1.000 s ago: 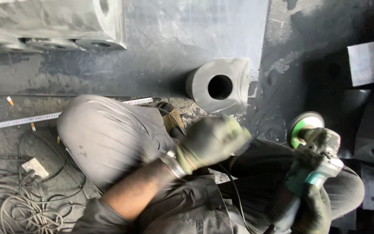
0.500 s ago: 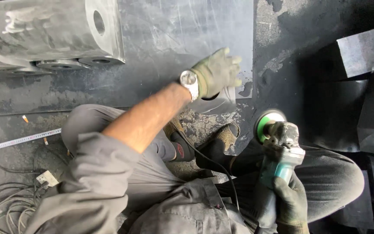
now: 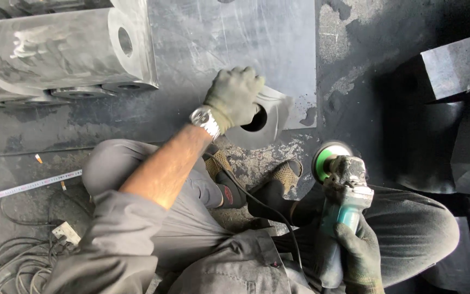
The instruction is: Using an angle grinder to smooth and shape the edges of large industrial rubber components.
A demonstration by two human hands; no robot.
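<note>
Since 0.5 s ago my left hand has reached further out and closed over the block, which 1 s ago stood alone at 12 o'clock from my knee. In the head view, my gloved fingers wrap its top edge beside the round hole; it sits tilted on the plate, at 11 o'clock from the grinder. My right hand is clenched around the grinder's body, green disc pointing to 12 o'clock. The cylinders lie at 10 o'clock.
</note>
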